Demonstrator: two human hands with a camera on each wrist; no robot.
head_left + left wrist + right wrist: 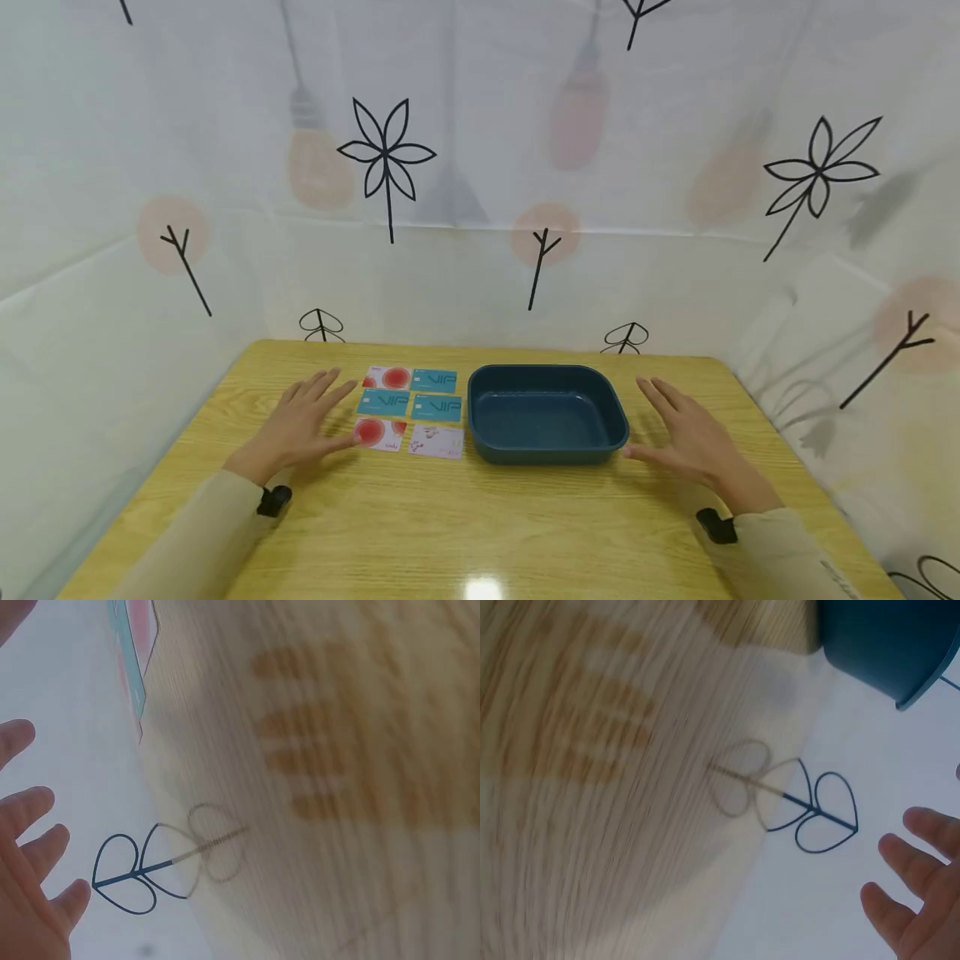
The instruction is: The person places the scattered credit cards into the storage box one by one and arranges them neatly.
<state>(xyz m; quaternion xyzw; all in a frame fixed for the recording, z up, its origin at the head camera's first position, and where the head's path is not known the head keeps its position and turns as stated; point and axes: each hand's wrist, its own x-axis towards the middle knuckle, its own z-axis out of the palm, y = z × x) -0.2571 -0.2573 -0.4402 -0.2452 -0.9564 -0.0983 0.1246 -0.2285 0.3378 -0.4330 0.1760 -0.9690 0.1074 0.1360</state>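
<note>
A wood-grain table (480, 517) extends beneath the fingers (337, 397); white fabric (465, 283) bearing black plant outlines rises beyond them; a bright reflection (482, 588) lies well behind.

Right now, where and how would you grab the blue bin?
I'd pinch the right-end rim of the blue bin, coming from the person's right. The bin stands upright with its top open, so the wall looks reachable from inside and outside. The right hand is beside that end, while cards lie close along the left, making that approach tighter.
</note>
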